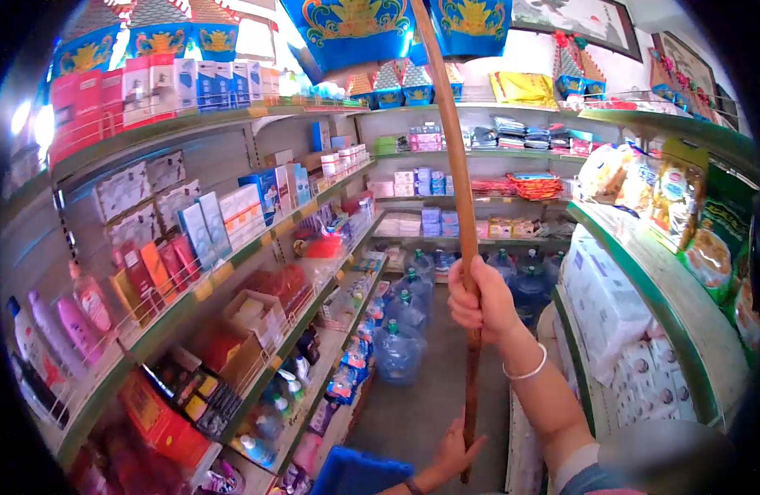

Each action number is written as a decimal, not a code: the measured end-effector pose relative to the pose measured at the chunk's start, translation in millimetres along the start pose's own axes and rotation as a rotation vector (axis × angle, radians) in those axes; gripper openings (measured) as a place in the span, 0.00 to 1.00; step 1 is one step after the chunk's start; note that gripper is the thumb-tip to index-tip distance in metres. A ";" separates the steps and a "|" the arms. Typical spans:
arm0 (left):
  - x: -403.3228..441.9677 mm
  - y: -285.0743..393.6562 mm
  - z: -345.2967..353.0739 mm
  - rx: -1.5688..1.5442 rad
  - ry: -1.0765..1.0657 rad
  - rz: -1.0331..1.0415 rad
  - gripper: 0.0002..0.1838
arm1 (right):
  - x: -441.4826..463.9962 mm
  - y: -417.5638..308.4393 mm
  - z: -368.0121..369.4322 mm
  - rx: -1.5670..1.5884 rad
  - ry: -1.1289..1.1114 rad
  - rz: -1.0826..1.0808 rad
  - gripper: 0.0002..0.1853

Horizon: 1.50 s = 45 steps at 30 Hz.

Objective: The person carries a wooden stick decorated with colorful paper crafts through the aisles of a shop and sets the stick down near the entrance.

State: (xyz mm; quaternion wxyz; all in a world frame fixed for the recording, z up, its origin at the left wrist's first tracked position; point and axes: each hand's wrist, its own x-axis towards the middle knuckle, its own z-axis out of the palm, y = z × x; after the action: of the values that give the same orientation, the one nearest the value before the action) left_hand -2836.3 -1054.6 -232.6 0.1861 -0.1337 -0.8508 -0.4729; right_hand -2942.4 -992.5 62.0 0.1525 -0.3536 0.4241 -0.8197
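Pole (461, 181), wooden and nearly upright in the head view, has its long axis running up from my hands between blue, gold-patterned boxes (347, 33). My right hand (481, 304), the higher one, is closed around its shaft; my left hand (452, 454), fingers spread, is nearest its lower end, whether touching I cannot tell.

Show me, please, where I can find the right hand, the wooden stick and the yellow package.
Right hand (484, 302): head view, middle of the closed hand.
Wooden stick (462, 196): head view, on the shaft above that hand.
Yellow package (522, 89): head view, middle of its visible side.
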 end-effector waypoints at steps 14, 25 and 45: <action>255.0 -112.8 67.4 -0.546 0.154 -0.426 0.12 | 281.4 -8.7 -204.4 0.208 -0.388 0.036 0.21; 495.0 -153.3 -9.0 -0.233 0.563 -0.300 0.11 | 405.3 68.4 -289.2 0.081 -0.395 -0.207 0.27; 635.3 -225.3 -54.3 0.223 0.899 -0.389 0.32 | 593.4 133.5 -313.2 0.244 -0.515 -0.153 0.29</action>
State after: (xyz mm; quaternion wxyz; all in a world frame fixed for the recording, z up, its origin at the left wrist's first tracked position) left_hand -3485.4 -1184.8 -94.9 0.4558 0.2653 -0.7409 -0.4158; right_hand -3588.5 -1214.1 99.8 0.2345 -0.5600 0.2417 -0.7569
